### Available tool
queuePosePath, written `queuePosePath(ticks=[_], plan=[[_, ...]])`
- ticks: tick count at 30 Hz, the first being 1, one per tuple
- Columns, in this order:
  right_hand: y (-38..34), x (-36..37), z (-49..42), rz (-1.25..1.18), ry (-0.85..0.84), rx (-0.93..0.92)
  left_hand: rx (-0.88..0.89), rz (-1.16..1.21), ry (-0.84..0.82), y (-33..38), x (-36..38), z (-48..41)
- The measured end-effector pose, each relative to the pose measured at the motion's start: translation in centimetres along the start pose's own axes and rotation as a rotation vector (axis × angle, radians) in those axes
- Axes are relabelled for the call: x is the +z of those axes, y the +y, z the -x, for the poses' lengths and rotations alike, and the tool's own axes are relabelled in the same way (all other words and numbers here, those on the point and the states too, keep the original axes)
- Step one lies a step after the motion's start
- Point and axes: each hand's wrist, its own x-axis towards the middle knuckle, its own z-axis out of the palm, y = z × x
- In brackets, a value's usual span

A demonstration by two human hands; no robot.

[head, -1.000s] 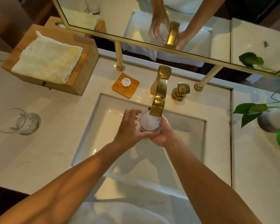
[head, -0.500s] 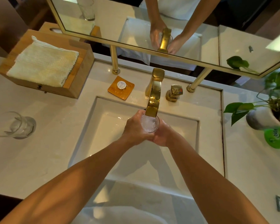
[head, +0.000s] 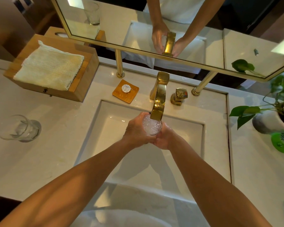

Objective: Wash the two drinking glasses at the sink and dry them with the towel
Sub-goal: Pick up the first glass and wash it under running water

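A clear drinking glass (head: 152, 127), full of bubbling water, sits upright under the spout of the gold faucet (head: 158, 102) over the white sink (head: 115, 128). My left hand (head: 136, 130) wraps its left side and my right hand (head: 164, 138) cups its right side and base. The second glass (head: 20, 128) stands on the counter at far left, apart from both hands. A folded cream towel (head: 49, 67) lies on top of a wooden box (head: 82, 89) at the back left.
A gold tap handle (head: 179, 96) stands right of the faucet. An orange dish with a small round item (head: 125, 91) sits behind the sink. A potted plant (head: 272, 118) and a green object (head: 282, 141) occupy the right counter. The mirror frame (head: 138, 49) overhangs the back.
My left hand has closed in from the glass's side to wrap round it. The glass stays under the spout and has filled with foaming water. The view has shifted slightly.
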Motion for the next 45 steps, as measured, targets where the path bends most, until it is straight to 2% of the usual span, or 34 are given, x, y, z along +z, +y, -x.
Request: queuePosePath(ticks=[3, 8, 13, 17, 20, 22, 33, 40, 45], plan=[[-0.4, -0.8, 0.5, 0.065, 0.086, 0.024, 0.006, -0.001, -0.015, 0.1, -0.1, -0.1], [-3.3, -2.1, 1.8, 0.240, 0.365, -0.025, -0.013, -0.005, -0.018, 0.0, -0.1, -0.4], [-7.6, -3.5, 3.1, 0.620, 0.589, -0.390, -0.007, -0.035, -0.033, -0.3, 0.2, -0.7], [-10.1, -4.2, 2.6, 1.227, 0.900, -0.664, -0.022, -0.034, -0.039, -0.5, 0.5, -0.9], [-10.9, -5.0, 1.5, 1.488, 0.849, -0.539, -0.040, -0.025, -0.036, -0.4, 0.5, -1.1], [-11.0, -5.6, 1.0, 1.549, 0.780, -0.494, -0.033, -0.017, -0.045, -0.3, 0.3, -1.1], [-11.7, -4.7, 1.2, 1.487, 0.801, -0.568, -0.031, -0.028, -0.021, -0.2, 0.2, -1.1], [-11.4, -4.6, 0.7, 1.568, 0.795, -0.653, -0.020, -0.043, -0.037, -0.2, 0.2, -0.9], [-12.6, -4.7, 1.2, 1.585, 0.750, -0.561, -0.007, -0.031, -0.040, -0.1, 0.2, -0.8]])
